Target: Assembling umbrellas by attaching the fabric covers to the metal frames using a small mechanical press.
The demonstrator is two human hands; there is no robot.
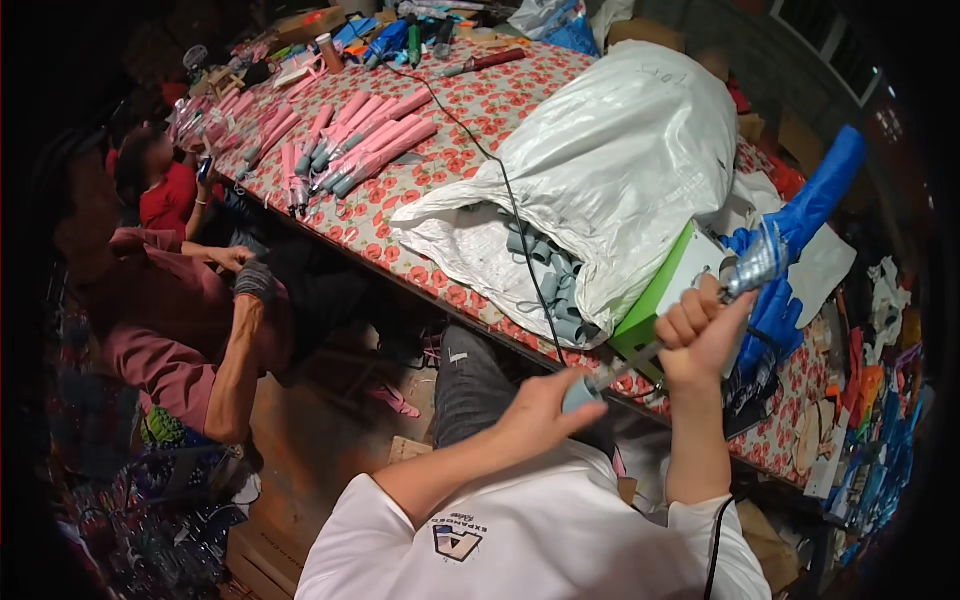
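Left hand [538,410] grips a smooth grey plastic handle [578,396], lower center; right fist [698,335]'s closed round its skinny shaft [634,371], near crinkly blue fabric [815,195].

L hand [545,405] covers pt of the grey handle [580,395]; R hand [690,330] hides a stretch of the metal shaft [632,372]. Grey tubes [560,295]: qty unclear, white sack [630,140] hides the rest. Co-worker in dull-red shirt [165,355], left: head lost in dark rim. Co-worker in bright red [165,205], farther: face blurred. Clutter [395,35], far end: mostly too small to ID. White shirt [500,530] & cardboard box [265,560], near: cut off by bottom edge.
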